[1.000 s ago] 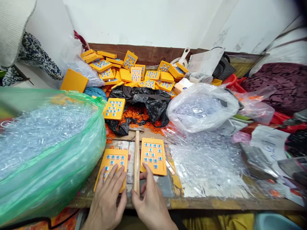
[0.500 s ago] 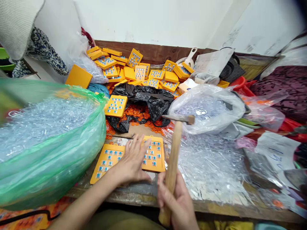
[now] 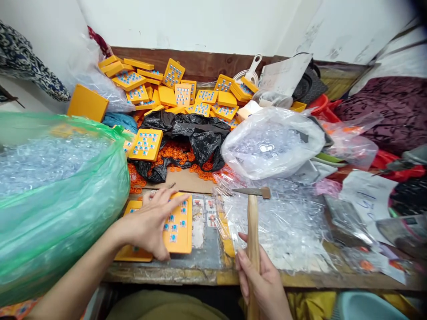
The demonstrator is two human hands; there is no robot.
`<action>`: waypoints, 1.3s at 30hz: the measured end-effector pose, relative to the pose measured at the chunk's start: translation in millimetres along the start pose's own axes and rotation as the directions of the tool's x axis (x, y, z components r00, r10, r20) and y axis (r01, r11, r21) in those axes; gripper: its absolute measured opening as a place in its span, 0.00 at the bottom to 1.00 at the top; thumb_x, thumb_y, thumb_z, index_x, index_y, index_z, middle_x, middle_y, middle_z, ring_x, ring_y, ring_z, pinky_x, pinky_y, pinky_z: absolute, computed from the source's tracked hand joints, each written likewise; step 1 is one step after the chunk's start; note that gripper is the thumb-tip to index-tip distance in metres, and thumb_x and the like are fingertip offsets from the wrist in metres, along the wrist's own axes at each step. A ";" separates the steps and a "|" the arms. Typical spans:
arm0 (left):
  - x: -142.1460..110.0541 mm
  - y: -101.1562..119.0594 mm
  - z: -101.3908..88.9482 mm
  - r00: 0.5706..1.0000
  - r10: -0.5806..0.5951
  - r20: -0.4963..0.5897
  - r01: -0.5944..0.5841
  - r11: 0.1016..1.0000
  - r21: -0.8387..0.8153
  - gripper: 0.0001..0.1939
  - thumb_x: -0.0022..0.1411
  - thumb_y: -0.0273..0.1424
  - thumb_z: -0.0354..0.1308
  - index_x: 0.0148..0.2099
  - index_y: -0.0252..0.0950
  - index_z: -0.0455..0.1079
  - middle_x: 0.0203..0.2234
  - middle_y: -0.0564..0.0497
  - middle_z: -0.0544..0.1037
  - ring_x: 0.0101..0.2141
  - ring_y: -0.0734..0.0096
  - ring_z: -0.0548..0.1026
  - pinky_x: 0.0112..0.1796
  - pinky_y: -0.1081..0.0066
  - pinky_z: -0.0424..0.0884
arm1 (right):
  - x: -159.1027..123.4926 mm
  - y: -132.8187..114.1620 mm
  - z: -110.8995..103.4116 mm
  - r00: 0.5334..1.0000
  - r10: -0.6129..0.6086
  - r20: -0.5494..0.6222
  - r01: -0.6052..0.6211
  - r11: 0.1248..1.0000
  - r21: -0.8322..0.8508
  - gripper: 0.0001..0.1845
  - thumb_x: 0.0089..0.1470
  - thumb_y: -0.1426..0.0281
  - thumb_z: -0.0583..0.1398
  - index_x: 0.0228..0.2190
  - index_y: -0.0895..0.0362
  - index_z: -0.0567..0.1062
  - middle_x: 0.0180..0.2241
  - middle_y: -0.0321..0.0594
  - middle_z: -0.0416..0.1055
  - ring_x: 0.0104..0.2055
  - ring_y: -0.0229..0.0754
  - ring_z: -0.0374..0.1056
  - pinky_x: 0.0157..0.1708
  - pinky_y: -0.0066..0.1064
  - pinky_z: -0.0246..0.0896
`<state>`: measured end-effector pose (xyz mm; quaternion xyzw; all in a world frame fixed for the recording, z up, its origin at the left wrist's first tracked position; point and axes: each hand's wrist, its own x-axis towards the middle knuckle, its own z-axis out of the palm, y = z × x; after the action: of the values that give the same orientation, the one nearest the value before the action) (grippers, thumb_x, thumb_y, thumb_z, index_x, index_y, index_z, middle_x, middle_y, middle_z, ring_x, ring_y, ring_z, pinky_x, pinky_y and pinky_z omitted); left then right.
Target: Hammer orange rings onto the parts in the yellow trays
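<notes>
My left hand [image 3: 145, 224] spans a yellow plastic panel [image 3: 183, 231] set with small clear-and-blue pieces, thumb near its close edge and fingers at its far edge. To the left, partly under that hand, lies a second yellow panel [image 3: 133, 254]; whether the two overlap is hidden. My right hand [image 3: 262, 278] is wrapped round the wooden handle of a hammer [image 3: 253, 222]. The hammer stands upright, its metal head over clear plastic pieces [image 3: 290, 231] spread on the bench [image 3: 200, 258].
A green bag [image 3: 93, 213] of clear plastic pieces bulges at left. Behind, a black bag [image 3: 207, 138] holds orange rings [image 3: 176, 153], with piled yellow panels [image 3: 167, 95] beyond. A white bag [image 3: 273, 164] stands right of centre. A blue-green basin [image 3: 363, 306] sits below the bench edge.
The panel under my left hand has moved left, toward the other panel, uncovering bench surface. My right hand has shifted right with the hammer, whose head is lower in view. The camera view has turned slightly.
</notes>
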<state>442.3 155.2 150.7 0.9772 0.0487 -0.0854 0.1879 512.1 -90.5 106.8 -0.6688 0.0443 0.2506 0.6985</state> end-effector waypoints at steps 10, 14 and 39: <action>25.8 34.0 30.4 0.991 -0.066 0.117 0.060 0.997 0.053 0.62 0.30 0.41 0.72 0.68 0.40 0.49 0.64 0.30 0.52 0.62 0.29 0.52 0.54 0.34 0.49 | 0.5 9.9 8.3 0.997 -0.054 0.063 0.061 0.991 -0.117 0.32 0.47 0.51 0.65 0.48 0.55 0.68 0.19 0.27 0.67 0.09 0.25 0.51 0.08 0.16 0.47; 34.3 29.6 34.0 0.994 0.000 0.105 0.005 0.999 -0.045 0.67 0.30 0.48 0.72 0.69 0.38 0.43 0.65 0.29 0.49 0.62 0.30 0.50 0.53 0.34 0.50 | 1.8 11.2 7.0 0.993 -0.097 0.072 0.106 0.987 -0.123 0.28 0.51 0.51 0.62 0.48 0.54 0.65 0.22 0.29 0.70 0.10 0.25 0.52 0.08 0.16 0.48; 117.5 -45.2 29.3 0.923 -0.135 -0.360 0.115 0.990 -0.077 0.11 0.62 0.26 0.53 0.34 0.29 0.77 0.36 0.40 0.76 0.40 0.58 0.74 0.42 0.63 0.70 | 10.2 24.4 3.1 0.990 -0.014 0.143 0.043 0.979 -0.199 0.32 0.52 0.49 0.60 0.50 0.56 0.64 0.23 0.29 0.68 0.12 0.27 0.54 0.11 0.19 0.52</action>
<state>547.4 193.4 86.0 0.9655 0.1474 0.0870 0.1964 510.2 -85.1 80.8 -0.7174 -0.0403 0.2904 0.6319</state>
